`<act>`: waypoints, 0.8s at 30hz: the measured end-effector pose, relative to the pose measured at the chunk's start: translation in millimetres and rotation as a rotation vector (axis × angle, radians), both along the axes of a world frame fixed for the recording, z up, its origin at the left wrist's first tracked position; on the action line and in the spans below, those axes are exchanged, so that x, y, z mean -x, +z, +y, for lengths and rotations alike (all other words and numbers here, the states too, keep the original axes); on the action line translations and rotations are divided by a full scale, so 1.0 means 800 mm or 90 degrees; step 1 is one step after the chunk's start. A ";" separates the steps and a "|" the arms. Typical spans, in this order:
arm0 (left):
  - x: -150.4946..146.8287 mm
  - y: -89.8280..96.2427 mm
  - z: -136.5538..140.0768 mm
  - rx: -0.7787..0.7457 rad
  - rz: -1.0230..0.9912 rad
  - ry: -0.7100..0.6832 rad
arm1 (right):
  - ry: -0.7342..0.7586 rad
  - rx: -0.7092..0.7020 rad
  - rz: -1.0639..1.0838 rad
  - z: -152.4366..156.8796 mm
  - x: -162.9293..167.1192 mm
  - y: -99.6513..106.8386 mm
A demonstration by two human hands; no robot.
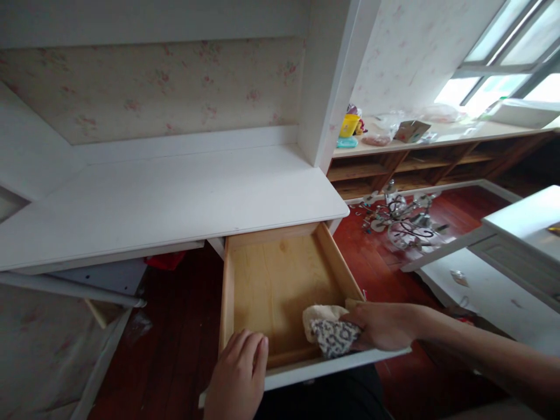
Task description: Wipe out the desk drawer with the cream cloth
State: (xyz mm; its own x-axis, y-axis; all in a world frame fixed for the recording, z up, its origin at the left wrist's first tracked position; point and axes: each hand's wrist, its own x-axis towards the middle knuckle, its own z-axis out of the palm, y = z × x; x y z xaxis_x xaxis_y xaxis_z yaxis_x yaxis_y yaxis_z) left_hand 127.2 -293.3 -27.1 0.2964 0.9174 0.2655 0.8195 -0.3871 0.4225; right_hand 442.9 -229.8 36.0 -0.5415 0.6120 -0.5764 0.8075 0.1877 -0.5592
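A wooden drawer (280, 280) with a white front is pulled out from under a white desk (188, 186). Its left front corner is gripped by my left hand (241, 367), the fingers curled over the edge. Bunched in my right hand (380, 325) is a cloth (335, 335), cream on one side and grey-and-white patterned on the other. The cloth is at the drawer's right front corner, against the inside. My right fingertips are partly hidden by the cloth and the drawer's side.
A chandelier (402, 219) lies on the red wooden floor (363, 262) to the right. Behind it, a low shelf unit (394, 160) bears a yellow container (349, 125) and plastic bags. A white cabinet (520, 256) is at far right. An upright panel (336, 81) rises from the desk's right end.
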 end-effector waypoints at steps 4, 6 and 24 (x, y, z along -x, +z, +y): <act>0.001 -0.005 -0.002 -0.001 0.039 0.004 | -0.111 0.110 0.173 0.031 -0.013 0.032; 0.001 -0.005 -0.003 0.006 0.053 0.005 | -0.200 0.065 0.225 0.038 -0.022 0.062; -0.001 -0.004 -0.003 -0.038 0.034 0.000 | 0.080 -0.328 0.100 -0.113 -0.064 -0.030</act>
State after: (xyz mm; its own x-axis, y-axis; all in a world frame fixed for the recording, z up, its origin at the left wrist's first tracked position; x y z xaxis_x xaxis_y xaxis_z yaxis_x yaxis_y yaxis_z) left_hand 128.1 -295.7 -30.0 0.3117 0.9005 0.3032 0.8406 -0.4101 0.3539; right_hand 494.1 -320.6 11.9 -0.6840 0.7185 -0.1263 0.6754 0.5582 -0.4820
